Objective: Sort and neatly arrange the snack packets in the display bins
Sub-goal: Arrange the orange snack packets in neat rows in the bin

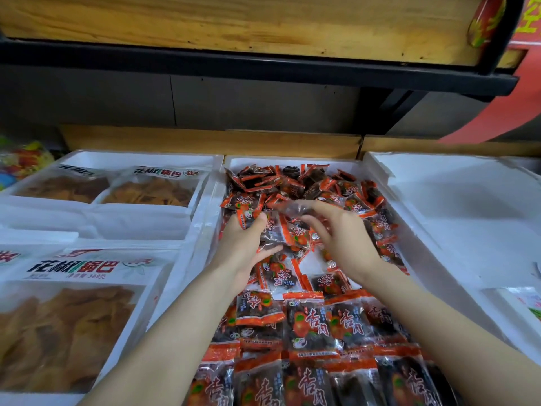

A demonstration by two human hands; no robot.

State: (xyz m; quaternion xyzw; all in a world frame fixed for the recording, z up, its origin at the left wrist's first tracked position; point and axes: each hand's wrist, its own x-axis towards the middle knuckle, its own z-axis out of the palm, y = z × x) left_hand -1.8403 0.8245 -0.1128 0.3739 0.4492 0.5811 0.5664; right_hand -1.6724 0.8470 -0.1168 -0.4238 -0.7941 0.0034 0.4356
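The middle white foam bin (pixel 288 160) holds many small orange-and-dark snack packets (pixel 310 320). Those near me lie in flat rows; those at the back are a loose heap (pixel 295 183). My left hand (pixel 244 244) grips a bunch of packets (pixel 275 230) over the bin's middle. My right hand (pixel 342 232) is beside it, its fingers pinching a blurred packet (pixel 295 207) just above that bunch. A bare white patch of bin floor (pixel 314 263) shows under my hands.
The left foam bins (pixel 202 212) hold large bags of golden crisps (pixel 70 317). On the right stands a white foam bin (pixel 468 212) with nothing visible inside. A black-edged wooden shelf (pixel 263 68) overhangs the back. Colourful sweets (pixel 20 159) sit far left.
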